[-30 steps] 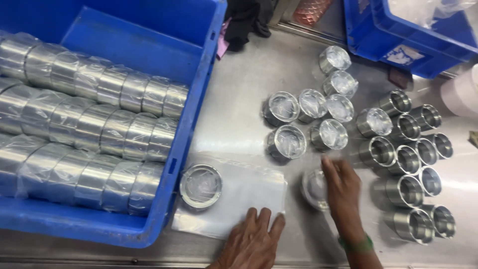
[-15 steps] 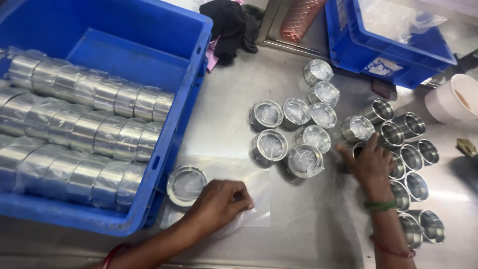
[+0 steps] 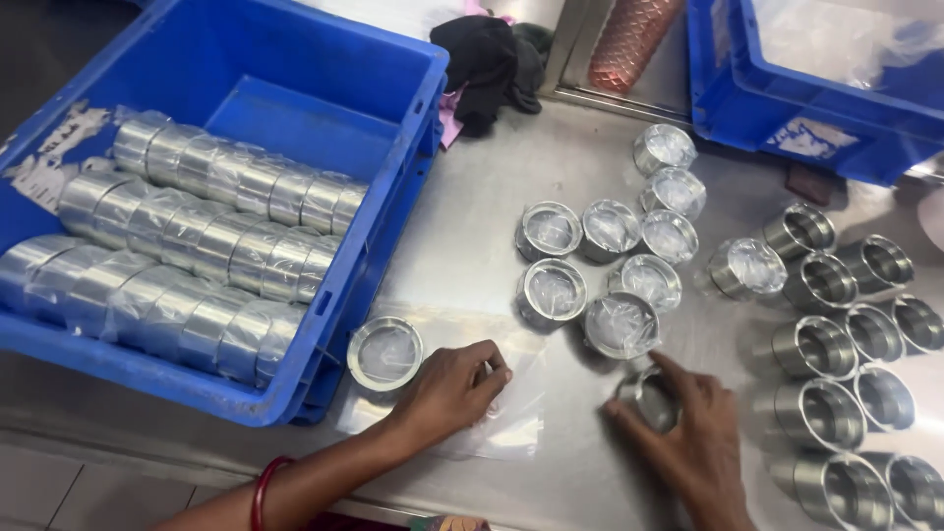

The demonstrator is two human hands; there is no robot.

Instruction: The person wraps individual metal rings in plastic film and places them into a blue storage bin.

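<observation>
From my remote seat, the steel table (image 3: 472, 226) fills the view. On its left stands a big blue crate (image 3: 295, 118) holding three rows of wrapped metal rings (image 3: 226, 226), too tightly packed for me to count. A second blue crate (image 3: 816, 88) sits at top right, with a dark cloth (image 3: 487, 59) and a copper-coloured mesh roll (image 3: 629, 39) between the two. Nine bare rings (image 3: 831, 349) stand grouped at the right edge, though some are cut off by the frame. Eight wrapped rings (image 3: 619, 324) cluster mid-table, and one more (image 3: 385, 352) sits just beside the crate. A clear plastic bag (image 3: 511, 423) lies flat at the table's front. My left hand (image 3: 447, 393) presses down on it, fingers curled and pinching the film. My right hand (image 3: 688, 433) is closed around one ring (image 3: 644, 398), just below the wrapped cluster, its fingers partly hiding it.
</observation>
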